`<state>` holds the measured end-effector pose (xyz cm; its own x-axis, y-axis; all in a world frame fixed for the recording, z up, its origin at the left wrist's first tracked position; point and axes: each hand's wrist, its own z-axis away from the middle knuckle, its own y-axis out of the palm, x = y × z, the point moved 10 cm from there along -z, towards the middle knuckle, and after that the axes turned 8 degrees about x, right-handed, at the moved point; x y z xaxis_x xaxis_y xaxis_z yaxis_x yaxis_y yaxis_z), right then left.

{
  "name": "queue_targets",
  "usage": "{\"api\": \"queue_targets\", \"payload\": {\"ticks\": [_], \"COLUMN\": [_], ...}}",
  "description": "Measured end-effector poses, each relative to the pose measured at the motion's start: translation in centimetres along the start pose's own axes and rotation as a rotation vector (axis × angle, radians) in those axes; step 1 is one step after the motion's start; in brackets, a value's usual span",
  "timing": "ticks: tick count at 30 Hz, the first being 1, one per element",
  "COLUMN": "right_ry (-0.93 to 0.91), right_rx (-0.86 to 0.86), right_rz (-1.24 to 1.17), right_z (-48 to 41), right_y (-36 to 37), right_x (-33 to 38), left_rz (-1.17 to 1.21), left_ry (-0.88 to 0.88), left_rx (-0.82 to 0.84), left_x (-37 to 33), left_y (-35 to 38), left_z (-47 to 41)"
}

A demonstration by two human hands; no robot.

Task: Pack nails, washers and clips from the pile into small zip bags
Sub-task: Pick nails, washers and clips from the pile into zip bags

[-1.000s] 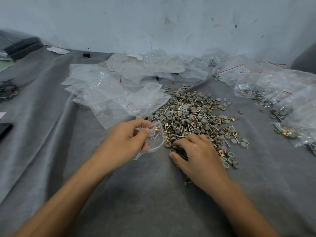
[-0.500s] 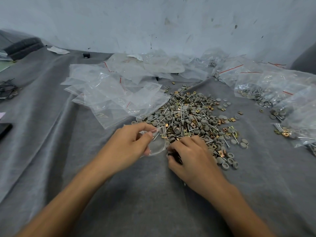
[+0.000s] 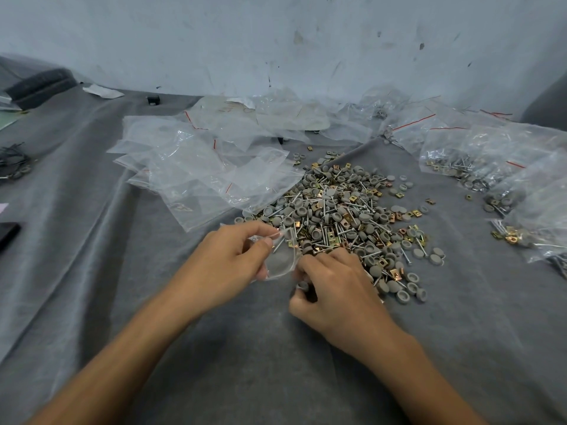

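Note:
A pile [image 3: 343,216] of grey washers, silver nails and brass clips lies on the grey cloth in the middle. My left hand [image 3: 227,265] pinches a small clear zip bag [image 3: 280,259] by its mouth at the pile's near left edge; a nail and a clip show inside it. My right hand [image 3: 334,286] is curled at the bag's right side, at the pile's near edge, fingers closed around small grey parts; what exactly it holds is mostly hidden.
Empty zip bags [image 3: 196,167] are heaped to the left and behind the pile. Filled bags [image 3: 478,154] lie along the right. The grey cloth [image 3: 92,271] covers the table, a dark object [image 3: 9,234] sits at the left edge, and a wall rises behind.
My right hand has drawn left and toward the bag's mouth from the pile's edge. My left hand has kept the bag, shifting it slightly.

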<state>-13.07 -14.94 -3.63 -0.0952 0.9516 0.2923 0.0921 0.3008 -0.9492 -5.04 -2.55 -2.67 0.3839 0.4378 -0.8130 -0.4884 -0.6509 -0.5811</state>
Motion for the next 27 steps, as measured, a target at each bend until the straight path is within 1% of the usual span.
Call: {"api": "queue_targets", "payload": {"ticks": [4,7,8,9,13,15,22,25,27], "right_ry": [0.038,0.081,0.086,0.09,0.058,0.008,-0.107,-0.148,-0.136], "right_rx": [-0.011,0.013,-0.009,-0.053,-0.32,-0.367,-0.362,-0.344,-0.35], "right_rz": [0.075,0.038,-0.008,-0.071,-0.3,-0.354,-0.341,-0.359,-0.416], "right_z": [0.0,-0.2,-0.2,-0.1,0.7,0.9,0.6,0.7,0.7], "right_y": [-0.2,-0.3,-0.7,-1.2,-3.6,-3.8,-2.7,-2.7,-3.0], "right_x": [-0.3,-1.3,-1.7,-2.0,-2.4,-1.6,0.1,0.3,0.0], "left_rz": [0.004,-0.007,-0.005,-0.004,-0.013,-0.014,0.001,0.004,0.026], "left_ry": [-0.009,-0.017,-0.018,-0.019,-0.007,0.004,0.029,0.031,0.01], "left_rx": [-0.006,-0.005,-0.005,-0.005,0.007,0.015,0.065,0.054,0.03], "left_x": [0.0,0.0,0.0,-0.1,-0.4,-0.6,-1.4,-1.5,-1.0], "left_y": [-0.1,-0.2,-0.2,-0.2,0.3,0.5,1.2,0.9,0.5], "left_z": [0.0,0.1,0.1,0.1,0.0,0.0,0.3,0.3,0.3]}}
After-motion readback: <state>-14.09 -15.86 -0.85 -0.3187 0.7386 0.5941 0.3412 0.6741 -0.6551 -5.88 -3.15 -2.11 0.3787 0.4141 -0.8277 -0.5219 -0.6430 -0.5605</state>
